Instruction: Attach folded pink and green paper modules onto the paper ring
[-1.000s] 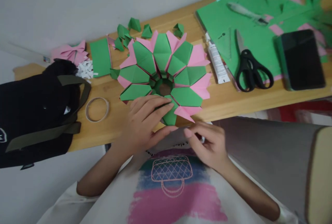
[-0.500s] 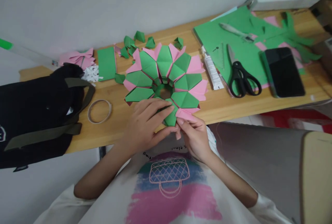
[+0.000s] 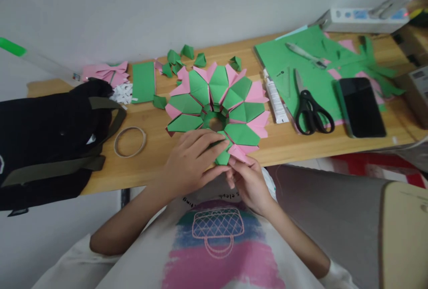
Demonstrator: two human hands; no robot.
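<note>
A ring-shaped paper flower [image 3: 245, 111], made of folded green petals with pink tips behind them, lies at the front of the table. My left hand [image 3: 195, 157] is closed over its near side, fingers across the nearest green petal and thumb below it. The thumb and fingers of my right hand [image 3: 249, 179] pinch a pink paper tip at the near right edge of the same flower. Part of the near left side is hidden beneath my left hand.
Behind the flower sit several small folded green pieces [image 3: 187, 51]. To its right lie a glue tube [image 3: 276, 101], black-handled scissors [image 3: 310, 113], green sheets [image 3: 274, 50] and a phone [image 3: 361, 108]. A tape ring [image 3: 116, 144] and a black bag [image 3: 43, 146] are at left.
The view has shifted slightly, so the table's things sit a little differently in the picture. Both hands keep their hold on the paper flower, with hardly any finger movement.
</note>
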